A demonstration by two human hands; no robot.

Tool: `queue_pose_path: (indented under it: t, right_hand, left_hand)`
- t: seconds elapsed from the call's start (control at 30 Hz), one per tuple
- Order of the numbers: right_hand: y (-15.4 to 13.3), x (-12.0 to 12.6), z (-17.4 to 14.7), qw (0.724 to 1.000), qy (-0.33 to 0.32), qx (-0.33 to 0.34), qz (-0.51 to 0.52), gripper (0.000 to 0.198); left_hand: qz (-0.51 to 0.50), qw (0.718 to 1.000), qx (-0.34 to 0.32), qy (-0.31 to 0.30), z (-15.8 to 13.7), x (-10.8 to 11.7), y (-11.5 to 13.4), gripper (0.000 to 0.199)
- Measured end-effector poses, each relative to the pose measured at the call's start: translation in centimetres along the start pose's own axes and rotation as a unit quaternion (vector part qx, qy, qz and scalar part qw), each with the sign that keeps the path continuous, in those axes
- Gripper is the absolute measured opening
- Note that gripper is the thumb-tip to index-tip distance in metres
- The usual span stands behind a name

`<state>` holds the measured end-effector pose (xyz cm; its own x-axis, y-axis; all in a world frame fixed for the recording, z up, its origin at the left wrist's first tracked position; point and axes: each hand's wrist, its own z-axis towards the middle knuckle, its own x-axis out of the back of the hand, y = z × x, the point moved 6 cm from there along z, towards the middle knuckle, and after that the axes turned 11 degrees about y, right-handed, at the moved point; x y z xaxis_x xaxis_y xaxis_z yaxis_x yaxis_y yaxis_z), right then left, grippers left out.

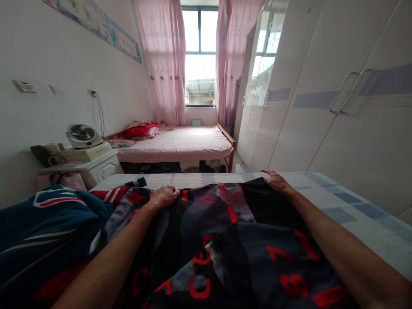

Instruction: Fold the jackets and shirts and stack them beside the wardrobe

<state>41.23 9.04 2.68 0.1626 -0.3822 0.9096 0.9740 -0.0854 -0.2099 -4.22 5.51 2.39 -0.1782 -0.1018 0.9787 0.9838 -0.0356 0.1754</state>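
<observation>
A black printed garment with red letters and numerals spreads over the near bed, reaching almost to its far edge. The left hand and right hand are well apart, each on the garment's upper edge; the right forefinger sticks out. Whether either pinches the cloth, I cannot tell. Dark teal clothing is heaped on the bed's left side, with a red piece with white stripes beside it.

The sheet is pale with blue checks. Beyond the bed's far left corner, a white cabinet carries a flat box with a small fan on top. A white wardrobe lines the right side. Farther off is a pink-covered bed, red bedding at its left end, below pink curtains and a bright window.

The frame's bottom cuts off the garment and both forearms. Folds break up its lettering, the teal heap runs out of view, and objects under the far bed are too dark to identify.
</observation>
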Motion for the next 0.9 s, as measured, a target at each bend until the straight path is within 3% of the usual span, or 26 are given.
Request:
queue_pose_path:
  t: [0.1,0.2,0.3,0.4,0.57,0.63,0.73,0.8,0.9]
  right_hand:
    - [-2.1,-1.7,0.2,0.998,-0.04,0.048,-0.013,0.065]
    - [-3.3,-2.6,0.1,0.996,-0.056,0.061,-0.041,0.055]
    - [-4.2,-1.3,-0.5,0.995,-0.022,0.072,-0.066,0.033]
    - [-4.5,2.2,-1.8,0.992,0.056,0.079,-0.078,0.03]
    - [-2.8,7.9,-7.1,0.962,0.223,0.124,-0.097,0.023]
    - [-1.4,7.7,-10.0,0.959,0.208,0.164,-0.1,0.018]
    - [0.9,5.9,-13.5,0.971,0.107,0.198,-0.082,0.02]
    - [1.7,5.5,-14.6,0.977,0.078,0.185,-0.063,0.022]
    - [0.3,7.1,-14.1,0.981,0.122,0.146,-0.03,0.022]
  left_hand:
    - [-0.021,0.998,-0.015,-0.062,0.7,-0.6,-0.6,0.024]
    - [-0.029,0.997,-0.029,-0.07,0.6,-0.7,-0.7,0.019]
    - [-0.03,0.998,-0.045,0.008,-0.1,0.9,0.0,0.02]
    - [-0.03,0.99,-0.065,0.119,-2.0,4.0,1.2,0.033]
    - [-0.029,0.963,-0.131,0.234,-8.7,7.6,2.8,0.029]
    - [-0.009,0.946,-0.204,0.252,-12.1,7.1,3.3,0.025]
    - [0.02,0.928,-0.286,0.237,-16.2,4.5,3.4,0.022]
    - [0.025,0.927,-0.295,0.231,-17.6,2.8,3.1,0.024]
    - [0.023,0.927,-0.282,0.246,-18.1,1.7,2.7,0.026]
